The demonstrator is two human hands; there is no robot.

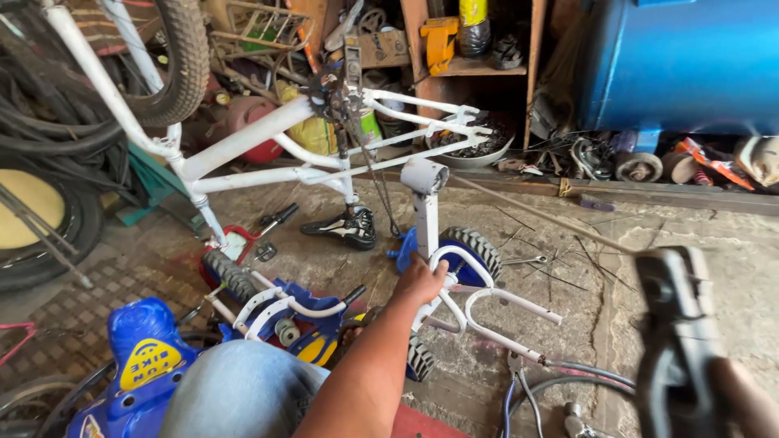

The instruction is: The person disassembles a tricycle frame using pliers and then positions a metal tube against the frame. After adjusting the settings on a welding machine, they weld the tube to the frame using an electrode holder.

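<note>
One white frame, two hands: left, right.

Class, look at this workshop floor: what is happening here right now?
A person crouches over a small white bike frame lying on the concrete floor. Their left hand grips its white tubing beside a small knobbly tyre. Their right hand holds a dark tool, blurred near the camera. A larger white bicycle frame stands upside down behind.

frame: glossy white metal | tyre: knobbly rubber | floor: rough, maybe concrete
</note>
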